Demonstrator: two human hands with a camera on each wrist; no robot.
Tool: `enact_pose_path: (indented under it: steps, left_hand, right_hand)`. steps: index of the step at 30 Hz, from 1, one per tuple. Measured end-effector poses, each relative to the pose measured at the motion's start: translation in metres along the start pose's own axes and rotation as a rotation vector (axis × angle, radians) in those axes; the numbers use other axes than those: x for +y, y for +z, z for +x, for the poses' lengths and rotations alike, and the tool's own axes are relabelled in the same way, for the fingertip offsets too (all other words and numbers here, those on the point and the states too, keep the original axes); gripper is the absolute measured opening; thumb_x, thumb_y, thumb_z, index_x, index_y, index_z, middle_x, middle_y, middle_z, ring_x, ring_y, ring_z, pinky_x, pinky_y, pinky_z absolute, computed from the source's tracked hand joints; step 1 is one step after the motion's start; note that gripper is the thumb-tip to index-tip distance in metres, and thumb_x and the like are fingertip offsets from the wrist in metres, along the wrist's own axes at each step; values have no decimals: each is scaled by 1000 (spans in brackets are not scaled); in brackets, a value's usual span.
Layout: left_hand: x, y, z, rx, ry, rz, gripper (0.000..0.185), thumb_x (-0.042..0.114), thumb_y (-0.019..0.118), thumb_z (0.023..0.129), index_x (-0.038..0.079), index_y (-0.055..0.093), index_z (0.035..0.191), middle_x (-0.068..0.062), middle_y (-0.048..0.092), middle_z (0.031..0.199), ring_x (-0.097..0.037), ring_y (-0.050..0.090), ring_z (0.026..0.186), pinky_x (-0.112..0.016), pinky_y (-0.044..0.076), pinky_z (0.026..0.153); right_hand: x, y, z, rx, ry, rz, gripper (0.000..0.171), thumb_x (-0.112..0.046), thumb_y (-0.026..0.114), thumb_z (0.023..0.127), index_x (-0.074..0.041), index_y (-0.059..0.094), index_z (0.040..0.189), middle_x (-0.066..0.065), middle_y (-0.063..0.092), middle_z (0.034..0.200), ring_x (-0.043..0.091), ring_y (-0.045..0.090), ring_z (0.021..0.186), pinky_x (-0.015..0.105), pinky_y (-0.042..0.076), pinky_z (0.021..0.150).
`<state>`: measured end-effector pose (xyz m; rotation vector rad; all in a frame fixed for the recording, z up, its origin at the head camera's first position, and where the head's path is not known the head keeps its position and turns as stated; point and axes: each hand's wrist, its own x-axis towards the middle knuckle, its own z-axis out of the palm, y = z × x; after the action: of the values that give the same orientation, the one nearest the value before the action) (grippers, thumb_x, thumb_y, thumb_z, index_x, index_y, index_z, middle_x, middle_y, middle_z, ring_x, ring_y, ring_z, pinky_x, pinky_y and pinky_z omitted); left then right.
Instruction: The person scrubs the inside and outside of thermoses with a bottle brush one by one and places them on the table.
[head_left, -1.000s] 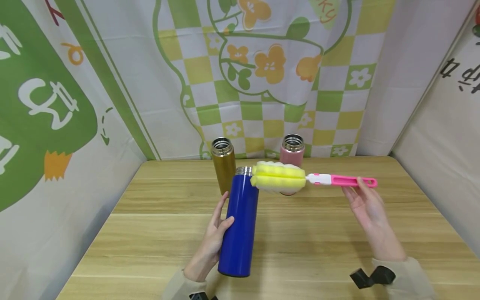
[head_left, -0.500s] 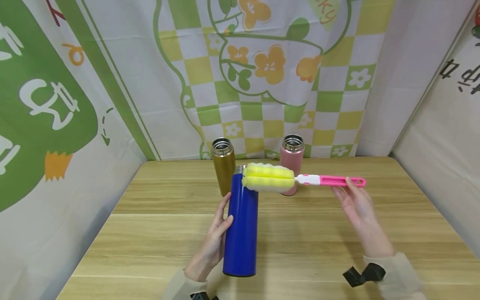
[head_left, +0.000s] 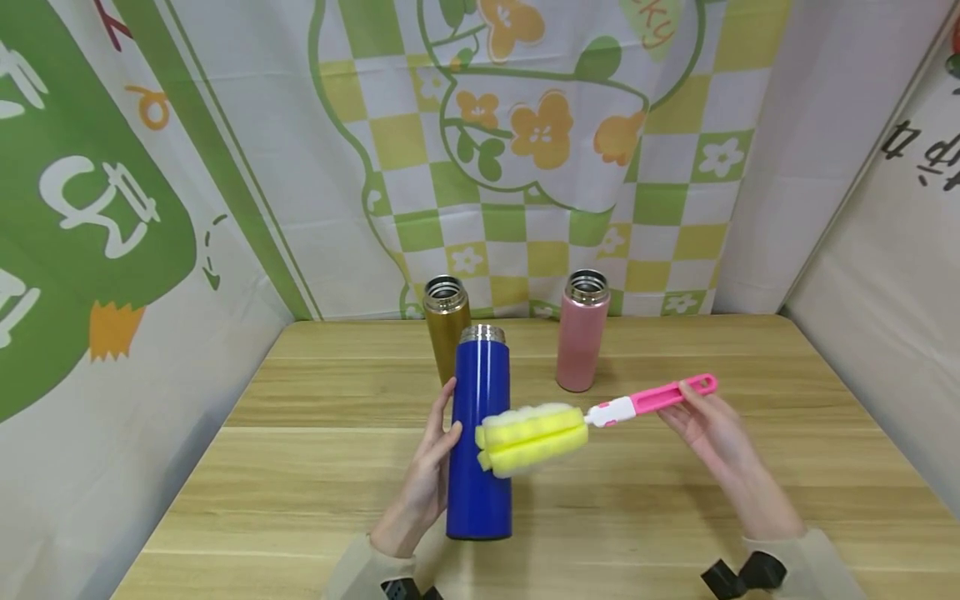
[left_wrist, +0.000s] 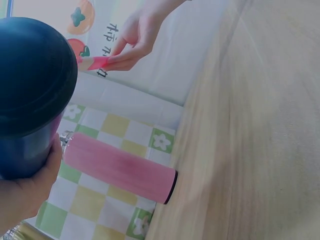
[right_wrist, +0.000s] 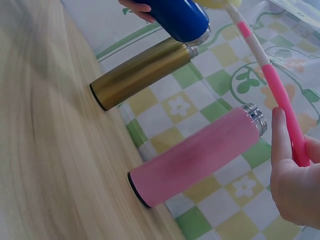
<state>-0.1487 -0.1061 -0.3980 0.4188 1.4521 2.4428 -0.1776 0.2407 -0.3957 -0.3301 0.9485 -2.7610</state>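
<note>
My left hand (head_left: 426,475) grips a tall blue thermos bottle (head_left: 472,492) by its side, nearly upright, with its steel neck bare. In the left wrist view the dark base of the thermos bottle (left_wrist: 35,75) faces the camera, lifted off the table. My right hand (head_left: 716,442) pinches the pink handle of a bottle brush (head_left: 532,437) near its end. The yellow and white sponge head lies across the front of the blue bottle in the head view; whether they touch I cannot tell. In the right wrist view only an edge of the sponge head shows.
A gold bottle (head_left: 446,329) stands uncapped behind the blue one, partly hidden by it. To its right is an uncapped pink bottle (head_left: 581,342). Both are on the wooden table (head_left: 300,467), near the patterned cloth (head_left: 525,225) at the back.
The brush has come down from the blue bottle's neck to the middle of its body, its head tipping lower. The blue bottle has risen slightly and straightened.
</note>
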Motion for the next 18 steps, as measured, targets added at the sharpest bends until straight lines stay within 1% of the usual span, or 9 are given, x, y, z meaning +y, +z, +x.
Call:
enact_pose_path:
  steps: [2,4,11,15,18]
  left_hand:
    - [1,1,1,19,-2,-1,50,20,31,97,33,8,140,-8,22,138,-18,47,110,-38,40,88]
    - [1,1,2,29,2,-9,50,19,31,97,33,9,140,-9,21,138,-19,46,112,-38,40,90]
    - [2,1,2,29,9,-57,49,19,31,97,34,10,139,-7,30,133,-19,51,107,-38,42,87]
    - [0,0,2,7,21,-58,49,18,31,97,34,11,139,-4,36,129,-18,52,106,-38,43,86]
    - [-3,-2,3,-12,28,-39,49,18,30,97,33,10,139,-4,36,130,-18,51,106,-38,42,87]
  right_hand:
    - [1,0,-1,-36,16,-38,21,0,30,94,1,51,92,15,61,94,23,61,89,29,45,84]
    - [1,0,-2,-68,30,-67,22,0,30,94,1,51,94,14,61,94,22,61,88,28,45,84]
    - [2,0,-5,-134,68,-152,22,0,29,94,0,50,97,13,61,94,21,62,88,28,46,83]
    - [2,0,-5,-145,82,-173,21,-1,28,95,0,49,98,13,60,96,21,61,89,28,45,83]
    - [2,1,-3,-129,69,-156,21,-1,28,95,0,49,98,13,60,96,21,61,90,29,45,85]
